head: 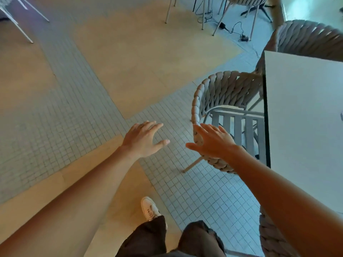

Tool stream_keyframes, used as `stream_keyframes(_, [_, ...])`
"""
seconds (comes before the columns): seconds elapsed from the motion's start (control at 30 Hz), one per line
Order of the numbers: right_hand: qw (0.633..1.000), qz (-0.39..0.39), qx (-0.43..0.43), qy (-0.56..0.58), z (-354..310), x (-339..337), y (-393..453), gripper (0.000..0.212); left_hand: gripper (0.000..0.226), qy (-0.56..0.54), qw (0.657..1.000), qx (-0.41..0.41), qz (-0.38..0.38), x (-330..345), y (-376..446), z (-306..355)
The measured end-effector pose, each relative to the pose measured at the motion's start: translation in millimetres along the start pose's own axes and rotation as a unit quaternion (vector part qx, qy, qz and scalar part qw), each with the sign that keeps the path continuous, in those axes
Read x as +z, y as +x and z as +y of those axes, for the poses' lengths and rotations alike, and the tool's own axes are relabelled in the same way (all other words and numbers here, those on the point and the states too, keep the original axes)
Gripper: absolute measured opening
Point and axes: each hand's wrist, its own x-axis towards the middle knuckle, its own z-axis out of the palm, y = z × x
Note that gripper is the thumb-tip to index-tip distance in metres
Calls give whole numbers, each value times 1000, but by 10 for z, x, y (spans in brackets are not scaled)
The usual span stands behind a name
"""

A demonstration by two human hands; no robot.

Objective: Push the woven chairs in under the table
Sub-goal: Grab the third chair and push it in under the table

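A woven rope-backed chair (220, 91) with a grey slatted seat stands at the left edge of the white table (304, 115), its seat partly under the tabletop. My right hand (213, 141) is open over the near part of the chair's backrest; whether it touches is unclear. My left hand (144, 139) is open, fingers spread, above the tiled floor to the left of the chair, apart from it. A second woven chair (308, 38) sits at the table's far side. Part of another woven chair (272, 236) shows at the bottom right, behind my right arm.
The floor has beige slabs and bands of small grey tiles (61, 115). More chairs with thin metal legs (204, 13) and black cables (233, 28) are at the back. A white chair frame (16, 19) is top left. My white shoe (149, 208) is below.
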Motion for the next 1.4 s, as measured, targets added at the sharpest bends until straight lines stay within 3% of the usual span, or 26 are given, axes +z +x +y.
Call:
stream_keyframes(0.53, [996,-1,74,51,-220,-462,1487,104,90,43,996,67,-30,-578,1528,-1298])
stream_keyframes(1.1, [989,-2,138,57,922,-1453,3415,104,87,27,994,100,-27,-1409,4104,-1418])
stream_keyframes(1.4, [977,10,199,76,1496,-1952,4243,105,87,56,983,169,-42,-1736,5526,-1480])
